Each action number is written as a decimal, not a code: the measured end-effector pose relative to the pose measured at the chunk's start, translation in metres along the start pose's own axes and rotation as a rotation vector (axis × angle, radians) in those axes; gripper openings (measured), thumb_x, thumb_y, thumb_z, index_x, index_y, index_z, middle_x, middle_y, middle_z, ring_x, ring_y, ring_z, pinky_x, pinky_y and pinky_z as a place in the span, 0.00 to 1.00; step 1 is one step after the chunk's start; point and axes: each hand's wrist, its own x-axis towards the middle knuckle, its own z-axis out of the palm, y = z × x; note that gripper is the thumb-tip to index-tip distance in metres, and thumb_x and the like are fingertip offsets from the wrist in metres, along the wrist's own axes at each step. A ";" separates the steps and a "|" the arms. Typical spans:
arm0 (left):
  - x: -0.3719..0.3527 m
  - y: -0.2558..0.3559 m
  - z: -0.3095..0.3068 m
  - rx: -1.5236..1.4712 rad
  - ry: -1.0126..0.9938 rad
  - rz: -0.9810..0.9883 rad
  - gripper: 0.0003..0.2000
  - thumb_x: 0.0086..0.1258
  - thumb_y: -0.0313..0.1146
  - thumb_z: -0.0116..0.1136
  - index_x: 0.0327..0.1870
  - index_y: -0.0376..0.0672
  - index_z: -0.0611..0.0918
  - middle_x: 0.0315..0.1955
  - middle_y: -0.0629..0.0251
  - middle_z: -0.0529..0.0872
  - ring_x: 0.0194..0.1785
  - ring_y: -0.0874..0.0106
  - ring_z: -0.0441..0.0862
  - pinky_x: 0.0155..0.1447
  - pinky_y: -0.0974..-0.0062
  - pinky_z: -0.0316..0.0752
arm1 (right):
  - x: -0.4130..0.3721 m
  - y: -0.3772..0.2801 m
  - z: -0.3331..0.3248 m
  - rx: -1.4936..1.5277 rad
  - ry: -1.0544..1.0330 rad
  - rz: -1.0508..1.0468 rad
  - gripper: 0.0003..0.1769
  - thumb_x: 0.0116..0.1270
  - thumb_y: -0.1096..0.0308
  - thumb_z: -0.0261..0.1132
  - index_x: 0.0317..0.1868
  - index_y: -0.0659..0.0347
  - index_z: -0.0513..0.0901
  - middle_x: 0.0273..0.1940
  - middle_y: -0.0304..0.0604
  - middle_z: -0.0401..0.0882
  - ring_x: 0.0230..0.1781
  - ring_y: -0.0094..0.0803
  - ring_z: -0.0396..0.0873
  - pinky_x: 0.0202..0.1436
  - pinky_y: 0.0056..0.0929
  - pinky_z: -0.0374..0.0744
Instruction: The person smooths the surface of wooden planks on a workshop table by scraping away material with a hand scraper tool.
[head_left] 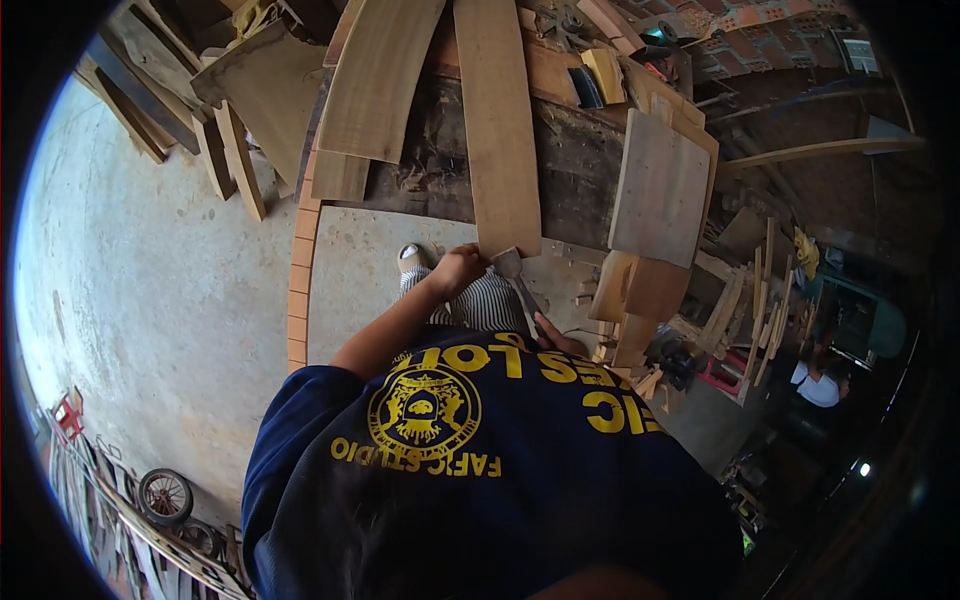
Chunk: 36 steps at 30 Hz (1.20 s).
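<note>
A long wooden board (pixel 500 130) lies across the dark workbench (pixel 425 140), its near end jutting past the bench edge towards me. At the left corner of that end, my left hand (pixel 462 270) is closed, its fingertips pinched at the board's edge beside a metal blade. The blade belongs to a putty knife (pixel 509 264), which is held against the board's near end. My right hand (pixel 560 336) is wrapped round the knife's handle, partly hidden by my dark blue shirt.
Wide planks (pixel 375 80) lie on the bench's left side. A pale flat panel (pixel 660 185) rests at the right, with wood blocks (pixel 640 290) below it. More boards (pixel 235 155) lean at the upper left. A person in a white top (pixel 820 385) is far right. A wheel (pixel 165 497) stands lower left.
</note>
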 end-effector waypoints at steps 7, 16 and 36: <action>0.031 -0.039 -0.027 0.680 -0.009 0.436 0.16 0.77 0.36 0.41 0.51 0.32 0.77 0.39 0.61 0.83 0.41 0.66 0.82 0.47 0.65 0.76 | 0.044 -0.062 0.004 -0.057 0.163 0.080 0.26 0.71 0.64 0.55 0.69 0.46 0.67 0.51 0.58 0.80 0.50 0.54 0.79 0.51 0.41 0.78; 0.017 -0.002 0.000 0.074 0.116 0.014 0.18 0.78 0.32 0.39 0.58 0.28 0.73 0.48 0.57 0.84 0.49 0.67 0.82 0.56 0.75 0.75 | 0.033 -0.032 0.016 -0.016 0.240 -0.099 0.27 0.70 0.62 0.54 0.70 0.44 0.66 0.41 0.60 0.82 0.41 0.56 0.81 0.43 0.47 0.79; 0.016 0.009 0.023 0.540 0.316 0.031 0.16 0.62 0.29 0.61 0.48 0.28 0.79 0.37 0.54 0.87 0.43 0.68 0.85 0.48 0.72 0.78 | 0.098 -0.082 0.007 -0.031 0.352 -0.097 0.27 0.69 0.62 0.56 0.69 0.44 0.66 0.39 0.59 0.82 0.37 0.58 0.81 0.41 0.49 0.80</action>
